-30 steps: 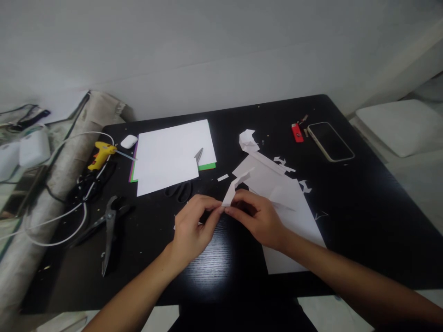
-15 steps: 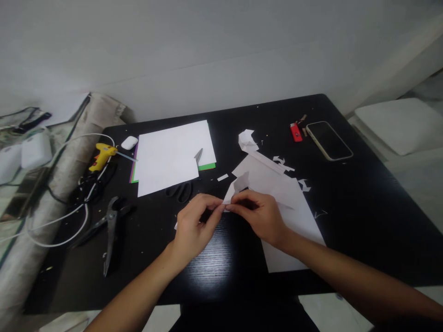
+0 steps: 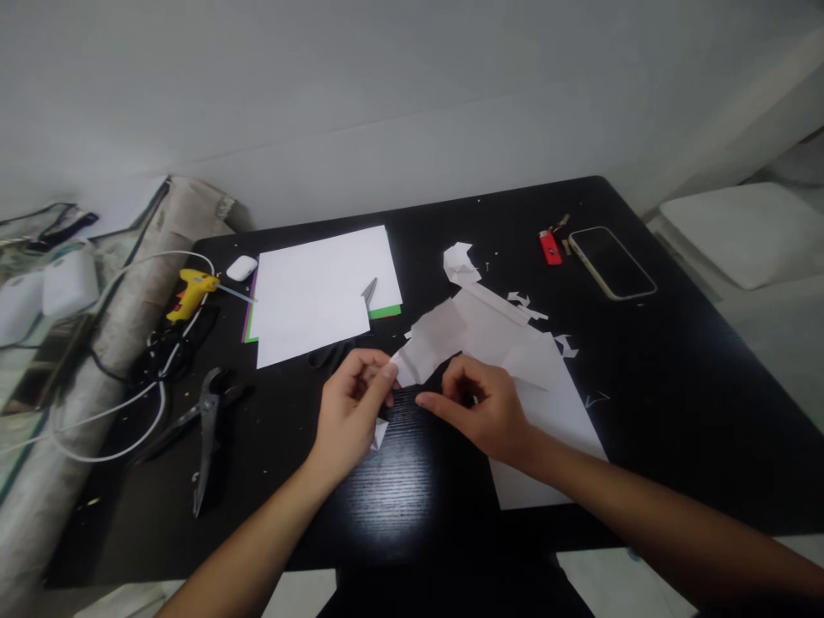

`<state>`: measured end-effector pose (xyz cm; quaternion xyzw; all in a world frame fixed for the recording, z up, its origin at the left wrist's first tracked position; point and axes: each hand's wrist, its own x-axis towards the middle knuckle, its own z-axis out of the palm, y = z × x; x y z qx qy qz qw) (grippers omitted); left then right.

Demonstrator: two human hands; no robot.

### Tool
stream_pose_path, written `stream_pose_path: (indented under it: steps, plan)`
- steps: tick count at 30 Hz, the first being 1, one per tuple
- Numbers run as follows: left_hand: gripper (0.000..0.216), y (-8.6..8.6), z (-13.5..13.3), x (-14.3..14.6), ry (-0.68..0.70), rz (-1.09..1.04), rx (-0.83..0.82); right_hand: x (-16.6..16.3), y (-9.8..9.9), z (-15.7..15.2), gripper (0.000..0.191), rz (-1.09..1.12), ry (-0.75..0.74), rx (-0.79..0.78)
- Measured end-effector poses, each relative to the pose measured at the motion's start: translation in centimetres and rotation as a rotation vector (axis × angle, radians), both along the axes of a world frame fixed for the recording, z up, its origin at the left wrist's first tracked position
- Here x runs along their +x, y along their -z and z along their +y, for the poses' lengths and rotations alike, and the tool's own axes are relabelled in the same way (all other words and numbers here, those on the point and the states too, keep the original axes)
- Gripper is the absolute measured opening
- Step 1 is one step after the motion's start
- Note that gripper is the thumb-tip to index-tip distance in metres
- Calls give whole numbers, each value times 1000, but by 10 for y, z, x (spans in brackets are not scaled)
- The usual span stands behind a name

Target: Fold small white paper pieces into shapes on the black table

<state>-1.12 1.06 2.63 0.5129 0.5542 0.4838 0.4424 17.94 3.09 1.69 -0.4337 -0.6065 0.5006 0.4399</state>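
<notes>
Over the black table (image 3: 675, 386), both of my hands pinch a small folded piece of white paper (image 3: 428, 339). My left hand (image 3: 353, 412) grips its left corner between thumb and forefinger, fingers curled. My right hand (image 3: 480, 408) pinches the paper's lower edge, with the forefinger pointing left. The piece is spread open and tilted up between the hands. Under my right hand lies a larger cut white sheet (image 3: 534, 378). Black scissors (image 3: 331, 354) sit just beyond my left hand, partly hidden.
A stack of white and coloured sheets (image 3: 322, 287) lies at the back left. A yellow glue gun (image 3: 190, 290), earbud case (image 3: 240, 268), white cable (image 3: 103, 429) and pliers (image 3: 206, 425) are at the left. A red lighter (image 3: 550, 246), a phone (image 3: 611, 262) and paper scraps (image 3: 462, 262) lie at the right.
The small paper piece has unfolded from a narrow upright strip into a wider flat shape. My hands have drawn slightly apart, the left moving up and left.
</notes>
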Motion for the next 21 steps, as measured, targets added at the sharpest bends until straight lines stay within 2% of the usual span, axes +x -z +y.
stream_pose_path:
  steps: [2,5,7,9,13,21]
  plan:
    - [19,0,2,-1,15,-109,-64,0,0,-1,37,-41,-127,-24]
    - [20,2,4,-3,38,-215,-100,-2,6,1,26,-59,-305,-233]
    - [19,3,4,-3,46,-263,-114,-4,10,5,22,65,-300,-408]
    - [20,4,4,-2,48,-280,-119,-5,11,9,32,231,-291,-522]
    - [26,2,2,4,28,-223,-109,-7,6,11,34,348,-245,-527]
    - [25,2,-2,10,26,-127,-77,-5,5,6,25,251,-134,-412]
